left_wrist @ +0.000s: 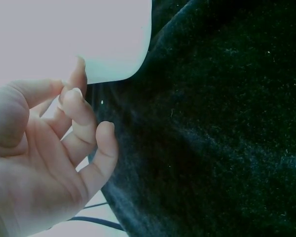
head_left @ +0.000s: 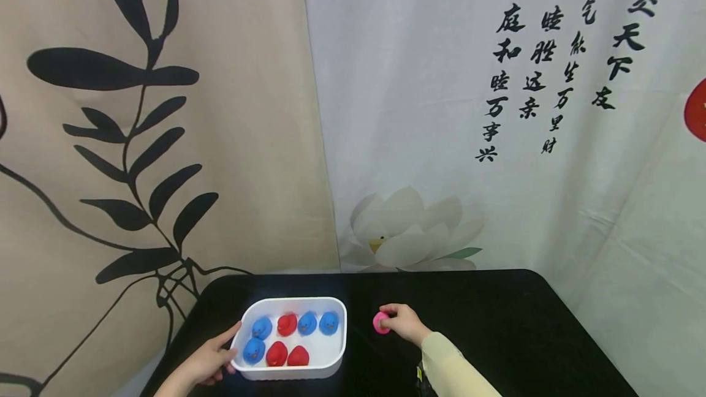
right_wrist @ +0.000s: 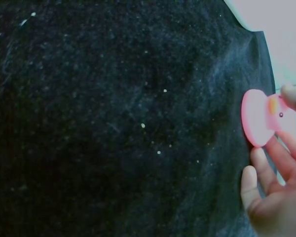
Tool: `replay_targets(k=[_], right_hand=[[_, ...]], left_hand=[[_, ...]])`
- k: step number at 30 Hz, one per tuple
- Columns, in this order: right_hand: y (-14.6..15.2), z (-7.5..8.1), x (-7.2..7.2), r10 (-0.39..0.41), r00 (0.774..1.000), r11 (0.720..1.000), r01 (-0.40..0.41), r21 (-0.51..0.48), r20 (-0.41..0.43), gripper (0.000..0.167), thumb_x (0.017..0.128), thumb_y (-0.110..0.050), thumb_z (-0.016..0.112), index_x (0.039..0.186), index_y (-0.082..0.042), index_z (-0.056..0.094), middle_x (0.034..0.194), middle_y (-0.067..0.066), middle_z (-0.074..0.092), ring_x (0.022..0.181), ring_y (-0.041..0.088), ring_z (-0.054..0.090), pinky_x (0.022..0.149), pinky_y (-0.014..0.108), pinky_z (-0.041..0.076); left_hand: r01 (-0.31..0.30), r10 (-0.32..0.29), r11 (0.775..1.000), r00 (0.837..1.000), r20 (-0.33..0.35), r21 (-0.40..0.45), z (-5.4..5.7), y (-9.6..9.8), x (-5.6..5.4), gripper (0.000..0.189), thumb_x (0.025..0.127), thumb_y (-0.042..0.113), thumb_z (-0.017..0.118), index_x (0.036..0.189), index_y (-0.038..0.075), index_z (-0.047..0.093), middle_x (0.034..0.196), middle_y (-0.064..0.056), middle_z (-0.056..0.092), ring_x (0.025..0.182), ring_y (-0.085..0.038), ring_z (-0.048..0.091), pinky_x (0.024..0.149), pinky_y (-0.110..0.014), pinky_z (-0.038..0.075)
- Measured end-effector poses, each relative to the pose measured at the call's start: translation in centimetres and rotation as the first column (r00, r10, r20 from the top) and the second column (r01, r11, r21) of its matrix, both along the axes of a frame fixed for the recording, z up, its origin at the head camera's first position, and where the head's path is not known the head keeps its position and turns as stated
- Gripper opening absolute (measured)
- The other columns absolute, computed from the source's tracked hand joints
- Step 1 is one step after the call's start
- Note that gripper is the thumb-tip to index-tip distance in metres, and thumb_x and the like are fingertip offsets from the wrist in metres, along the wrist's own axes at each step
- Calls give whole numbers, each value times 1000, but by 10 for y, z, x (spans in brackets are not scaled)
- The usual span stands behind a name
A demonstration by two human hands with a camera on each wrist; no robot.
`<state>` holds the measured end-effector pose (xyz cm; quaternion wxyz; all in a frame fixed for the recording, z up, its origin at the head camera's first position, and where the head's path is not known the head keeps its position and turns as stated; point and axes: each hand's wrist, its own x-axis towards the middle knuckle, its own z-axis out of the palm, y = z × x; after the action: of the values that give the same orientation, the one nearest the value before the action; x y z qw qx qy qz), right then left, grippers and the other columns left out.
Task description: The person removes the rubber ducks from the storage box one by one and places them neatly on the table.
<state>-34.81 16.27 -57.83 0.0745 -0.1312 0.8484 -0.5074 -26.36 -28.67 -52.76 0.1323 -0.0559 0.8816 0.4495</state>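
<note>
A pink rubber duck (right_wrist: pixel 256 118), with a small eye and an orange-yellow beak, is pinched by its head in my right hand (head_left: pixel 407 323). In the right wrist view it is tipped, its rounded base towards the black cloth, while the lower fingers curl beneath it. My left hand (head_left: pixel 204 360) grips the left side of a white plastic tub (head_left: pixel 344 342) at its near corner. Inside the tub sit several blue ducks (head_left: pixel 307 323) and red ducks (head_left: pixel 277 353). The left wrist view shows the thumb and bent fingers (left_wrist: pixel 79 116) at the tub's edge.
A black cloth (head_left: pixel 496 323) covers the table, which has rounded far corners. Behind it hangs a fabric backdrop (head_left: pixel 248 139) with printed leaves, a lotus and dark lettering. A small dark object with a yellow mark (head_left: pixel 420 375) shows by the right wrist.
</note>
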Motion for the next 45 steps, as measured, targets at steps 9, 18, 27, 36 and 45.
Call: replay_targets(k=[9,18,27,36,45], right_hand=[[0,1,-1,-2,1000,999,3,35,-18,39,89,-17,67,120,7,62,118,20,63,104,31,58,89,49,47],[2,9,2,-15,1000,1000,15,5,-6,45,96,-26,61,125,9,57,120,22,60,111,37,56,93,53,44],[-4,31,-3,-48,999,997,48,-53,3,48,94,-29,63,124,8,58,117,18,63,101,32,60,89,50,47],[-27,55,-10,-10,999,993,14,-120,35,40,93,-28,64,119,3,64,109,14,67,96,39,63,78,51,51],[-53,77,-11,67,993,989,-53,-139,102,34,94,-27,64,116,-2,67,108,13,68,93,29,66,80,46,53]], left_hand=[[-19,18,1000,1000,-9,-23,3,4,-1,57,95,8,56,148,2,35,64,-8,59,49,-19,47,48,-29,36],[-26,26,999,1000,3,-35,0,2,-2,58,95,8,56,148,4,35,65,-8,59,50,-21,49,49,-31,37],[-25,26,999,1000,16,-39,2,3,-1,59,95,9,56,149,4,34,66,-8,59,51,-21,50,50,-31,38],[-25,25,999,1000,10,-33,3,3,0,59,95,9,56,149,4,33,65,-9,59,51,-21,50,50,-32,38],[-19,19,999,1000,-2,-29,3,3,1,59,95,9,56,149,4,33,65,-8,59,50,-21,50,50,-32,38]])
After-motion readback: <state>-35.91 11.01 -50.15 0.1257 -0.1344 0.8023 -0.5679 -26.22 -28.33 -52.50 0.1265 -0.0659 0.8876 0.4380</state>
